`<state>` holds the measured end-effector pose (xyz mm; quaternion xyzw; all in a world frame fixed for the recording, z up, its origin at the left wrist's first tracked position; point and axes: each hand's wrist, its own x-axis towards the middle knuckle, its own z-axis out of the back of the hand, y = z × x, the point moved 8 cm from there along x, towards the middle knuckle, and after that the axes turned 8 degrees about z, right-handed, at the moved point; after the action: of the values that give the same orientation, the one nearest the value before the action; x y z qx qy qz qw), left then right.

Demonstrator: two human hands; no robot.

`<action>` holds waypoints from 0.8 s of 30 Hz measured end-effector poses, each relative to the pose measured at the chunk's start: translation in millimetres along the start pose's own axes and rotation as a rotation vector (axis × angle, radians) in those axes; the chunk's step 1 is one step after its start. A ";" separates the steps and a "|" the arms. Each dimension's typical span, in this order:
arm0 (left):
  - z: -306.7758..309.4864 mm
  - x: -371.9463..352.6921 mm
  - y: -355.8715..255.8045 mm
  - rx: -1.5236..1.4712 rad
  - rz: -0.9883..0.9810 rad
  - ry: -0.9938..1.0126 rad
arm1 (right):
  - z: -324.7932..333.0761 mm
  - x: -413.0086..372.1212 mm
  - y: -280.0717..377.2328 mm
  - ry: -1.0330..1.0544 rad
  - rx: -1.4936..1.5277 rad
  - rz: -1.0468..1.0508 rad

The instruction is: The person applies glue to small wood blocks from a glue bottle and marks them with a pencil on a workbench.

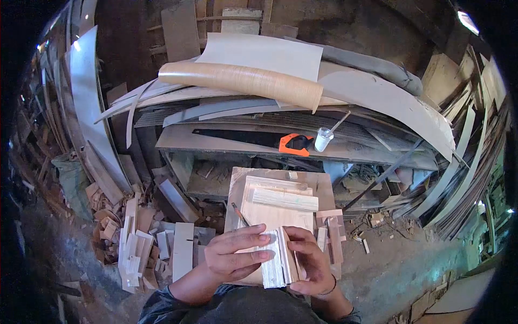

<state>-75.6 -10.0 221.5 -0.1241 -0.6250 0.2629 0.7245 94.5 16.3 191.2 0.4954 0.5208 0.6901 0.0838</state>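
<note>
Close in front of my body, several short wooden pieces (275, 259) are held upright together, one with a rough, whitish, ridged face and plain wood beside it. My left hand (237, 252) grips them from the left, its fingertips pressed on the whitish face. From the right, my right hand (312, 262) is wrapped round the plain wood edge. Beneath them lies a flat wooden board (280, 216) on a small worktable (236, 186). Another rough strip of wood (286, 200) rests on the board's far part. A thin pencil-like stick (240, 215) lies just beyond my left hand.
An orange-handled saw (294, 144) and a white cup (324, 139) with a stick in it stand on the shelf (178, 137) ahead. Above are a rolled wood-grain sheet (243, 81) and curved panels. Offcuts (137, 243) pile up at left; small wood pieces (334, 232) sit at the table's right.
</note>
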 end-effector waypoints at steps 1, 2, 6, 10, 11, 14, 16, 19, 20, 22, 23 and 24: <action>-0.2 -0.2 0.2 -0.006 0.000 -0.002 | 0.6 0.3 0.1 0.012 -0.022 0.010; -0.6 -0.2 0.4 -0.012 0.001 -0.003 | 0.6 0.2 0.1 0.025 -0.043 0.019; -2.0 -1.3 -2.2 -0.003 0.010 -0.019 | -0.7 0.9 0.0 0.039 -0.060 0.048; -3.8 -5.0 0.2 0.045 0.051 0.014 | -2.1 1.3 -1.9 0.021 -0.061 0.060; -4.2 -9.3 5.2 0.044 0.059 0.025 | -1.8 0.9 -3.5 0.014 -0.059 0.067; -3.9 -8.4 12.1 -0.109 0.114 0.054 | -0.5 -0.9 -7.3 0.009 -0.069 0.074; -4.3 -4.4 12.8 -0.207 0.144 0.072 | 1.6 -1.1 -9.4 -0.010 -0.072 0.057; -7.4 0.7 9.0 -0.209 0.164 0.094 | 4.3 -3.0 -13.6 -0.029 -0.077 0.061; -9.2 0.9 8.3 -0.170 0.172 0.097 | 5.1 -3.9 -14.9 -0.033 -0.078 0.066; -11.5 0.7 8.8 -0.111 0.204 0.115 | 5.4 -5.3 -15.0 -0.025 -0.124 0.084; -12.7 0.5 9.8 -0.092 0.226 0.129 | 5.7 -5.9 -15.0 -0.022 -0.146 0.094; -14.1 0.1 11.1 -0.073 0.249 0.144 | 6.3 -6.4 -15.6 -0.021 -0.157 0.097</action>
<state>-64.4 1.4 213.3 -0.2456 -0.5605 0.3182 0.7241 96.3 23.1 174.7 0.5193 0.4396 0.7268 0.0943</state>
